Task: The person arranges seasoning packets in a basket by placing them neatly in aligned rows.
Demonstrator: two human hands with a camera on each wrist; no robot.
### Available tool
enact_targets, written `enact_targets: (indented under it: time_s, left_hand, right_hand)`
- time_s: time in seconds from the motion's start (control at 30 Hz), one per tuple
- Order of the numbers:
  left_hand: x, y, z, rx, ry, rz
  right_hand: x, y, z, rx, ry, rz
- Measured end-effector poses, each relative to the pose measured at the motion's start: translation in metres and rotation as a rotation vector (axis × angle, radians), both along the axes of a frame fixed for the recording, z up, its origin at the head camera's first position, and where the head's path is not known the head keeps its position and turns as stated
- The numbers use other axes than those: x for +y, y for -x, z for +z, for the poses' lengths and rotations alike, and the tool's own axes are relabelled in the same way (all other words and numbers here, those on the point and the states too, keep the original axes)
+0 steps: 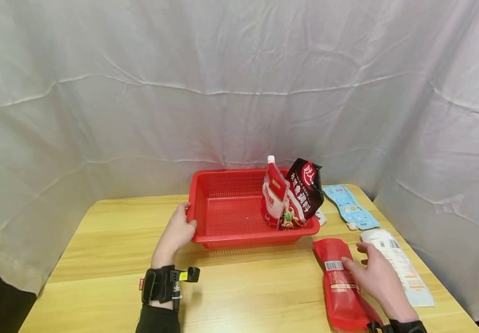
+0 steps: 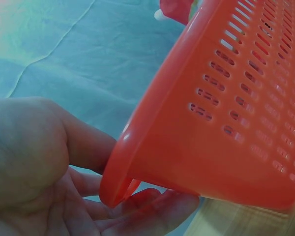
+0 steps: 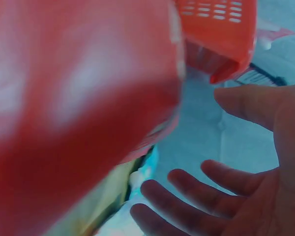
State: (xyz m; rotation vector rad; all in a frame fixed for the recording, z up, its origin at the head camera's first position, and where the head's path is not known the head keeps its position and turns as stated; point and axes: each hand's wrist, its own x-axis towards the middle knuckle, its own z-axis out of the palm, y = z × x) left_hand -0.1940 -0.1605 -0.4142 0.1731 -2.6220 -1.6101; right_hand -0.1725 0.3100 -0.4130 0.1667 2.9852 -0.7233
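Note:
A red plastic basket [image 1: 231, 215] stands at the back of the table. My left hand [image 1: 182, 226] grips its left end; in the left wrist view the thumb lies on the basket's rim [image 2: 137, 118] and the fingers reach beneath it. Inside the basket's right part stand a red-and-white spouted pouch [image 1: 273, 196] with a white cap and a black-and-red seasoning bag [image 1: 304, 189]. My right hand [image 1: 374, 273] hovers at the right edge of a red pouch [image 1: 339, 282] lying on the table. Its fingers are spread, with nothing between them and the thumb.
To the right of the basket lies a light blue spouted pouch [image 1: 351, 208]. A white printed packet [image 1: 401, 266] is near the table's right edge, partly behind my right hand. Grey cloth [image 1: 239, 92] hangs behind the wooden table [image 1: 243, 296].

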Motion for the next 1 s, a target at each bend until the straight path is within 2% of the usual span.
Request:
enact_targets:
  time_s: [0.13,0.23,0.57,1.0]
  left_hand:
    - [0.0,0.0,0.0,-0.001,0.008,-0.006]
    - [0.0,0.0,0.001,-0.005,0.008,-0.008]
    - [0.0,0.0,0.001,-0.002,0.023,-0.007]
    - [0.0,0.0,0.0,0.006,0.022,-0.005]
  right_hand:
    - [0.006,0.001,-0.01,-0.074,-0.002,0.003]
    - [0.007,0.001,-0.015,-0.087,-0.009,-0.012]
    - [0.002,0.001,-0.02,-0.171,0.032,-0.063]
    - [-0.003,0.005,-0.022,-0.166,0.095,-0.07]
